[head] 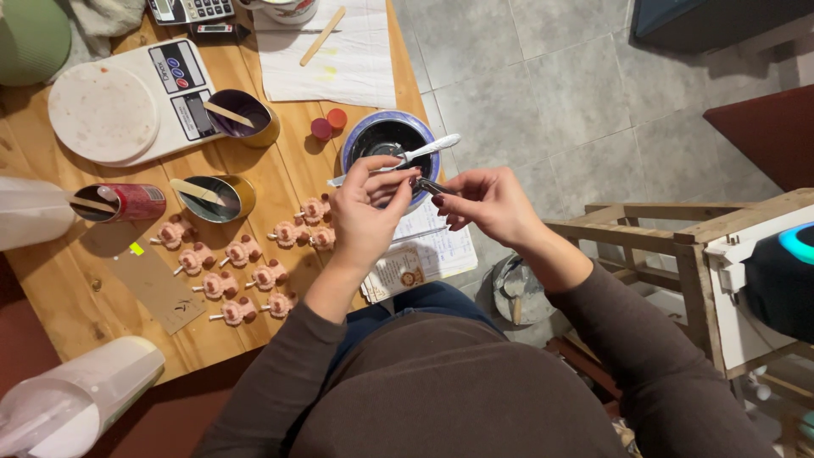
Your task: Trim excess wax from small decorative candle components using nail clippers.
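Note:
My left hand [366, 216] pinches a thin white stick with a small pink piece at its tip, held just in front of a dark bowl with a blue rim [356, 134]. My right hand [485, 202] grips a small dark metal tool [430, 186] whose tip meets the left fingertips. A white-handled spoon [431, 149] rests in the bowl. Several pink figurines on sticks [242, 270] lie in rows on the wooden table [280, 161], left of my left hand.
A white kitchen scale [127, 106] sits at the back left, with metal cups holding wooden sticks [222, 197], a red can [136, 202], two small lids [329, 124], white paper [348, 59] and a printed sheet [428, 254]. Plastic jugs [76, 399] stand near me. A wooden frame [670, 246] is to my right.

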